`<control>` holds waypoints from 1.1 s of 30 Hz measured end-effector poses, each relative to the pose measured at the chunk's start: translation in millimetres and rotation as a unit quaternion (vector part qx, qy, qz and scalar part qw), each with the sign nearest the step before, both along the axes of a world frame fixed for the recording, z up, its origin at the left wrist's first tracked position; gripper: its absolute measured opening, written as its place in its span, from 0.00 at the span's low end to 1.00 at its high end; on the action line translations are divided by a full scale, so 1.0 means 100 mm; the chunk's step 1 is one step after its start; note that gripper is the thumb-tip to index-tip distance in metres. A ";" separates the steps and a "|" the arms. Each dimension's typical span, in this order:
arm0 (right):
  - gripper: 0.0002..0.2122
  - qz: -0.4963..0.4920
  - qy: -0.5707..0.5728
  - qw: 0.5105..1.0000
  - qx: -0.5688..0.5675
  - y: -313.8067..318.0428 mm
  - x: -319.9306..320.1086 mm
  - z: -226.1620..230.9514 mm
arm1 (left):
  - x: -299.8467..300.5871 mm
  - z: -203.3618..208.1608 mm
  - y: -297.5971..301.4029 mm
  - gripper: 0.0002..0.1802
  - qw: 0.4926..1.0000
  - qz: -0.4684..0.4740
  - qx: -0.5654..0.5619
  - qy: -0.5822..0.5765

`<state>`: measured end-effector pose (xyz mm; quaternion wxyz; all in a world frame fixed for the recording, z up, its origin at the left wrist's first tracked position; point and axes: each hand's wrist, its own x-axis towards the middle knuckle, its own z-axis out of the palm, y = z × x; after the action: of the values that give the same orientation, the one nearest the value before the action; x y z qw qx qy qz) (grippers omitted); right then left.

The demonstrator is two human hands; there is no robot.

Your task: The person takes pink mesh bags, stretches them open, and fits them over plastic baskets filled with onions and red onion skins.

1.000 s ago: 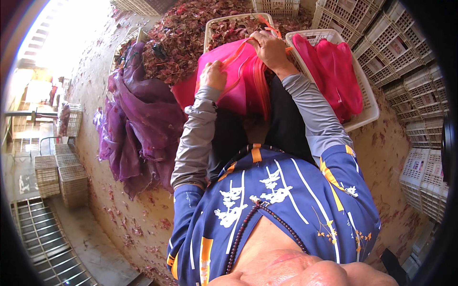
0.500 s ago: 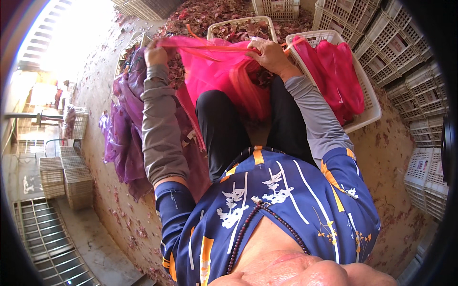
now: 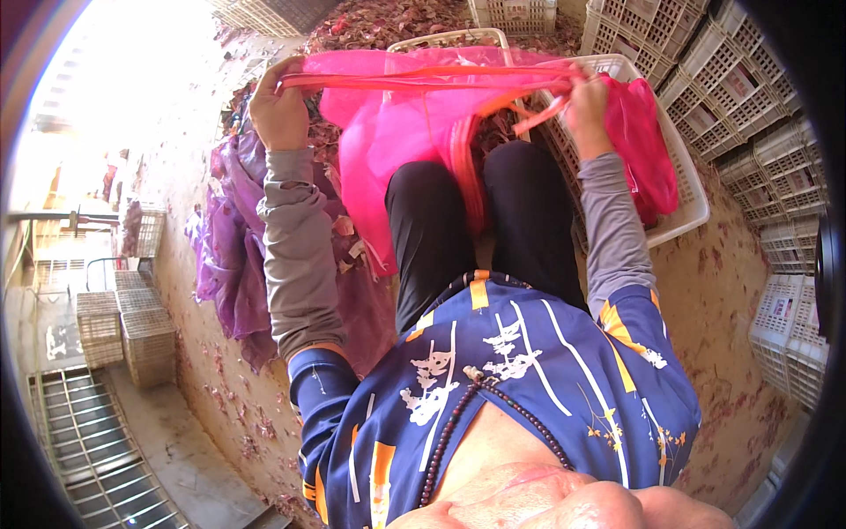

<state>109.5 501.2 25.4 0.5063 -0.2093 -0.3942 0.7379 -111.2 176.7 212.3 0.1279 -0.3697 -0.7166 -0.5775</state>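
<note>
A bright pink mesh bag (image 3: 370,132) is spread in front of my knees, its orange-edged rim pulled straight between my two hands. At the rim's left end my left hand (image 3: 280,108) is closed on the gathered edge. My right hand (image 3: 585,104) grips the other end, beside a loose orange strap. The lower part of the bag hangs down around my left knee and between my legs. Purple mesh cloth (image 3: 236,238) lies in a heap left of my left forearm.
A white crate (image 3: 696,207) holding folded red-pink mesh bags (image 3: 648,145) stands at my right. Behind the pink bag is another pale crate (image 3: 449,37). Stacked plastic crates (image 3: 740,79) line the right side. Dry reddish leaves (image 3: 388,22) cover the floor at the far side.
My hands have moved apart, the right one outward to the right. The pink bag's rim is now stretched wider and straighter, and my left hand has risen slightly.
</note>
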 end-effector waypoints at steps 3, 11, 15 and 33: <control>0.07 -0.061 0.096 0.989 0.099 0.14 0.40 1.00 | 0.06 0.04 0.06 0.10 0.997 0.021 -0.046 -0.050; 0.07 -0.427 0.127 0.826 0.347 -0.61 1.12 2.45 | 0.46 1.17 -0.08 0.15 0.921 -0.037 0.266 0.282; 0.10 -0.268 -0.249 0.825 0.431 -0.62 1.21 1.29 | 0.67 0.51 -0.31 0.12 0.949 0.056 -0.044 0.306; 0.05 0.283 -0.118 0.930 0.204 -1.49 1.61 0.88 | 0.90 -1.07 -1.57 0.13 0.820 -0.153 0.387 -0.393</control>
<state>270.7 352.1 112.9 0.2579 -0.0669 -0.6356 0.7246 -21.4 19.6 105.8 -0.1220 -0.1366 -0.3582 -0.9155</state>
